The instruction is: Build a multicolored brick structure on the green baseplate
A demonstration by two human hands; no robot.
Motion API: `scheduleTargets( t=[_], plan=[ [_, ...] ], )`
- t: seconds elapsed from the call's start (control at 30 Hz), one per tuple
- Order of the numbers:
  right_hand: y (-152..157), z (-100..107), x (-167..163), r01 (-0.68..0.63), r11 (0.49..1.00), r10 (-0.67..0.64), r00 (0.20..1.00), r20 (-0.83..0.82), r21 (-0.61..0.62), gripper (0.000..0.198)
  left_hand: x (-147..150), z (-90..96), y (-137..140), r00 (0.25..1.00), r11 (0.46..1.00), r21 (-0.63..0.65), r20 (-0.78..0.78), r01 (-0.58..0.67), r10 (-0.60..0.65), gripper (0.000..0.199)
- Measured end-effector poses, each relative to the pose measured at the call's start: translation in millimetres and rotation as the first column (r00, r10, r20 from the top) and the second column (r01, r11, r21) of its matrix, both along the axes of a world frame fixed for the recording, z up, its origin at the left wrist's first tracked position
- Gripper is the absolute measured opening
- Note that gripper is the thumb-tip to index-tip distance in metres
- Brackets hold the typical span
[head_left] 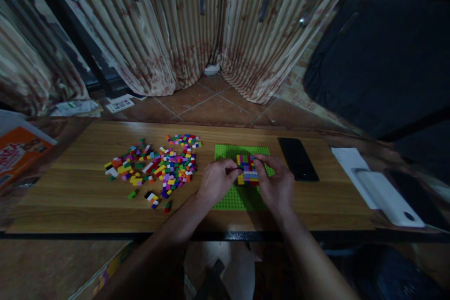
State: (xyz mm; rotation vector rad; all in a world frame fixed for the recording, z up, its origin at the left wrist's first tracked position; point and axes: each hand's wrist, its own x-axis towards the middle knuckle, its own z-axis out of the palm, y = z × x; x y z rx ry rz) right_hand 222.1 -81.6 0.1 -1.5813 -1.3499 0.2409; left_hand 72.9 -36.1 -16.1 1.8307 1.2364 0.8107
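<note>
A block of multicoloured building bricks (pixel 251 176) stands on the green studded baseplate (pixel 228 201), made of rows in yellow, purple, white, red and green. My left hand (pixel 217 180) is closed in a pinch at the block's left edge, with a small dark brick (pixel 240 168) showing at the fingertips. From the other side, my right hand (pixel 277 183) grips the block's right edge between thumb and fingers. The fingers cover part of that edge.
Loose coloured bricks (pixel 176 166) lie in a wide pile on the wooden table (pixel 87 197), left of the baseplate. A black phone (pixel 298 159) rests to the right. Beyond it are white paper (pixel 348 161) and a white device (pixel 388 199).
</note>
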Motion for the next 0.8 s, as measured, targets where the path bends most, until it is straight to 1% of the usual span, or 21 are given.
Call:
scheduleTargets(
  t=[0.13, 0.23, 0.37, 0.5, 0.67, 0.8],
  plan=[
    [-0.2, -0.5, 1.1, -0.020, 1.000, 0.020, 1.000, 0.000, -0.012, 0.021, 2.8, -2.7, 1.9, 0.992, 0.997, -0.073, 0.120, -0.015, 0.024, 0.012],
    [-0.7, -0.2, 1.7, -0.036, 0.999, 0.035, 0.999, -0.020, -0.024, 0.022, 3.3, -4.0, 1.5, 0.988, 0.996, -0.084, 0.150, -0.011, 0.023, 0.010],
    [-1.3, 1.0, 1.1, -0.030, 0.999, 0.029, 0.999, -0.017, -0.040, 0.022, 4.5, -6.1, -0.5, 0.991, 0.997, -0.061, 0.128, -0.037, 0.044, 0.012],
    [-1.8, 2.1, 0.8, -0.031, 0.999, 0.031, 1.000, -0.001, -0.026, 0.022, 6.2, -7.0, -1.3, 0.991, 0.996, -0.054, 0.102, -0.076, 0.081, 0.015],
    [-2.3, 2.0, 1.4, -0.038, 0.999, 0.038, 0.999, -0.004, -0.034, 0.021, 8.2, -5.5, -0.7, 0.990, 0.991, -0.080, 0.078, -0.107, 0.113, 0.013],
    [-2.0, -2.4, 1.5, -0.042, 0.998, 0.042, 0.999, -0.012, -0.039, 0.023, 10.3, -6.4, 0.7, 0.989, 0.985, -0.115, 0.052, -0.130, 0.136, 0.009]
  ],
)
